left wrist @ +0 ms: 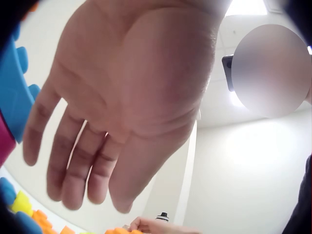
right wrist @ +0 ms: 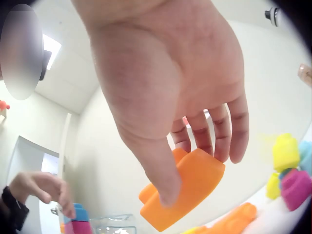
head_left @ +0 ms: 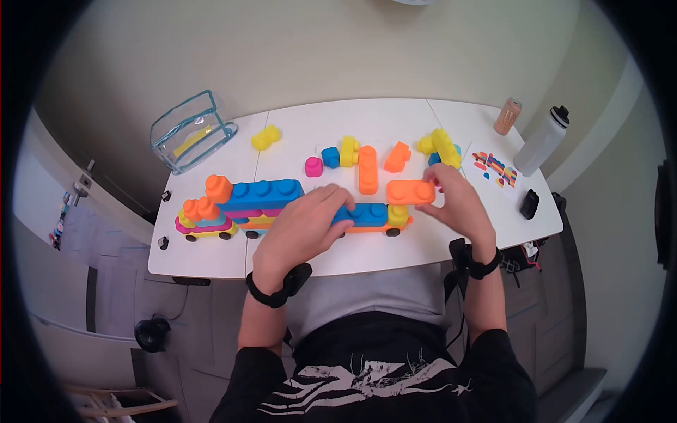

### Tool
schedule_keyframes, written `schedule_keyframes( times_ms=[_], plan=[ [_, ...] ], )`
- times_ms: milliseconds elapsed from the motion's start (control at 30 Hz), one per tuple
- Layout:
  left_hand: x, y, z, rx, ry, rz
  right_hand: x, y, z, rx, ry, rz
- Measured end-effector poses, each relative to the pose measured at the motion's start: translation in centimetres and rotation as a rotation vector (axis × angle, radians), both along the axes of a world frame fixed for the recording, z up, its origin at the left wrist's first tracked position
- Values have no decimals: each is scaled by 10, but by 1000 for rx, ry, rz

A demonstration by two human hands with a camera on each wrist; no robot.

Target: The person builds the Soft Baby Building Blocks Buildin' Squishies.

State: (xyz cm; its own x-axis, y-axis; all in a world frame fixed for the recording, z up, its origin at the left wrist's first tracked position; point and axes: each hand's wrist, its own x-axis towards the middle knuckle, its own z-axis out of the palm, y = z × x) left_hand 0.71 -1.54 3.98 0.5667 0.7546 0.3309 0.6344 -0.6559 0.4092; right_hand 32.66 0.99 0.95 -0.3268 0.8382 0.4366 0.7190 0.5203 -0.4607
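My right hand [head_left: 460, 201] pinches an orange toy building block [head_left: 405, 192] between thumb and fingers, above the table's right half. The right wrist view shows the thumb on one side of this block [right wrist: 192, 195] and fingertips on the other. My left hand [head_left: 302, 224] hovers over a row of wheeled block vehicles, its fingers loosely extended and nothing in them. Beside it a long blue block [head_left: 262, 190] sits on a pink layer, and a lower blue block [head_left: 369, 213] shows past its fingers. A yellow block [head_left: 398, 214] ends the row; part of it is hidden behind my left hand.
Loose blocks lie behind the vehicles: pink [head_left: 313, 166], blue [head_left: 331, 156], an upright orange one [head_left: 367, 169] and a yellow cluster [head_left: 441, 146]. A clear case [head_left: 189, 134] stands back left. At the right are a picture sheet [head_left: 496, 169], bottle [head_left: 541, 143] and can [head_left: 507, 116].
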Motion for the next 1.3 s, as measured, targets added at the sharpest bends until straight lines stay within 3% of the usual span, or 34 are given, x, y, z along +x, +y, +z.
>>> schedule_keyframes(
  times_ms=[100, 300, 433, 500, 700, 800, 1133, 1200, 1300],
  plan=[
    [15, 0, 2, 170, -162, -93, -34, -17, 8, 56, 20, 96],
    [21, 5, -9, 97, -8, -100, -66, -19, -5, 36, 75, 240],
    [22, 7, -14, 74, 57, 109, -56, -13, -6, 94, 103, 183],
    [20, 17, -25, 109, 114, 159, -45, -9, -12, -2, -131, 88],
    [24, 30, -49, 81, 162, 200, -39, -5, -24, -177, -239, 79],
    [21, 30, -47, -23, 202, 177, -38, 0, -33, -167, -193, 100],
    [18, 37, -52, -31, 169, 137, -34, 18, -38, -113, -203, 159],
    [17, 35, -50, -87, 195, 155, -30, 29, -24, -340, -109, 178],
    [15, 26, -47, -18, 186, 143, -13, 89, -38, -399, -105, 148]
  ],
)
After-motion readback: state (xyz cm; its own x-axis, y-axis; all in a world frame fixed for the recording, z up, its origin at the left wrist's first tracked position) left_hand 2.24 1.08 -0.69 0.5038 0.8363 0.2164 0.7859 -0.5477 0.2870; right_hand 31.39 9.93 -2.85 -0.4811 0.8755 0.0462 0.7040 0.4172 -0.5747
